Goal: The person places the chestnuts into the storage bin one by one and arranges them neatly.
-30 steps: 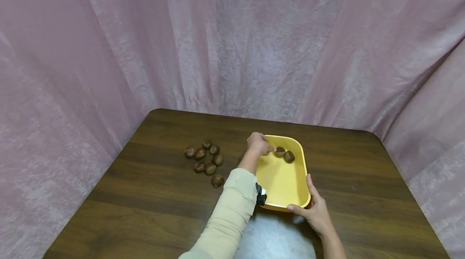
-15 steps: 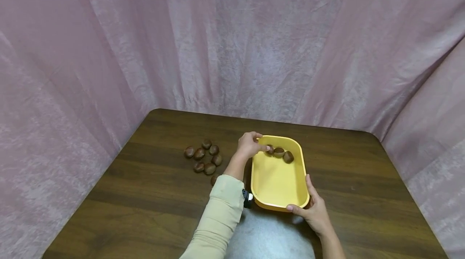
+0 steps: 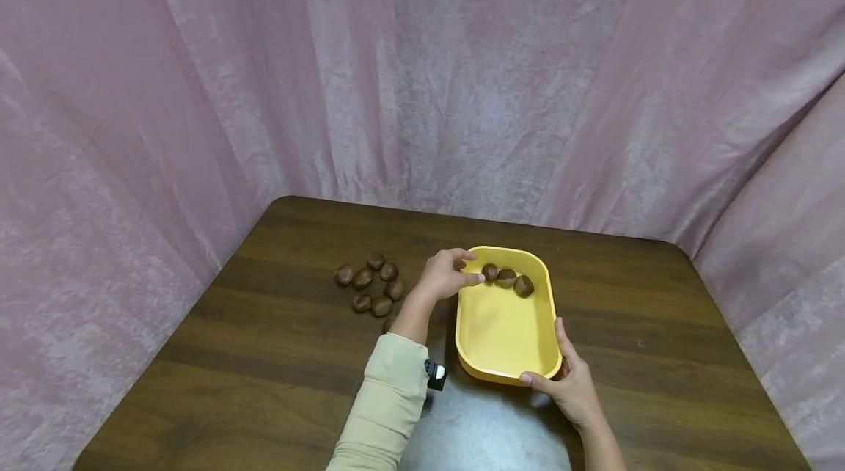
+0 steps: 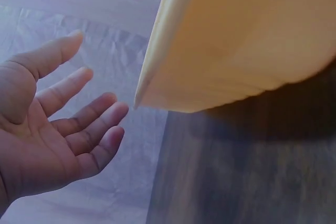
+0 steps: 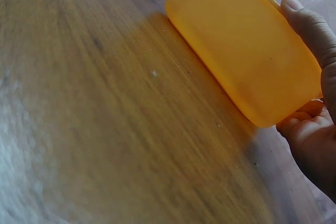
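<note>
Three brown chestnuts [image 3: 506,278] lie in a row at the far end of a yellow plastic tub [image 3: 505,324]. My left hand [image 3: 445,274] is over the tub's far left corner, fingers loosely spread. The left wrist view shows this hand [image 4: 68,119] holding nothing, beside the tub's outer wall [image 4: 236,40]. My right hand [image 3: 573,385] grips the tub's near right corner. Its thumb [image 5: 307,22] lies over the rim, and the other fingers go round the side and below.
Several more chestnuts [image 3: 362,279] lie in a loose cluster on the dark wooden table [image 3: 277,353], left of the tub. One is partly hidden behind my left forearm. Pink curtains [image 3: 422,89] hang behind the table.
My left hand has let go of a chestnut in the tub, the leftmost of the row, and drawn back left with fingers spread. My right hand has kept its grip on the tub.
</note>
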Motion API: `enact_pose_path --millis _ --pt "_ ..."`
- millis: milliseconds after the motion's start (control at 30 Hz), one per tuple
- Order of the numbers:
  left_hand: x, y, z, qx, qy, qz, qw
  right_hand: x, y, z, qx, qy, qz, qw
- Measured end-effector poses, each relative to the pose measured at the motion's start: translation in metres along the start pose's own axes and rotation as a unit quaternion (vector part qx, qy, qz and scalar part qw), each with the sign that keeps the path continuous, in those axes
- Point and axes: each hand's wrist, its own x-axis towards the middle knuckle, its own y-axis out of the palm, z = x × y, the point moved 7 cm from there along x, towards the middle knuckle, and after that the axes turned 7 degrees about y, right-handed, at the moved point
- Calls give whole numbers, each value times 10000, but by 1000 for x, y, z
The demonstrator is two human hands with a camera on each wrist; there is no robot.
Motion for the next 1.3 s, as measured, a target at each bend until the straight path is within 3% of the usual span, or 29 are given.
enact_pose_path --millis 633,933,1300 --pt "-42 -18 21 8 484 -837 9953 2 -3 -2 6 -31 -51 10000" --pt "-60 -38 34 6 568 -949 9939 2 -1 -1 -48 -49 -27 10000" --pt "-80 -46 51 -71 670 -819 9944 2 -5 -2 -16 -44 -85 10000"
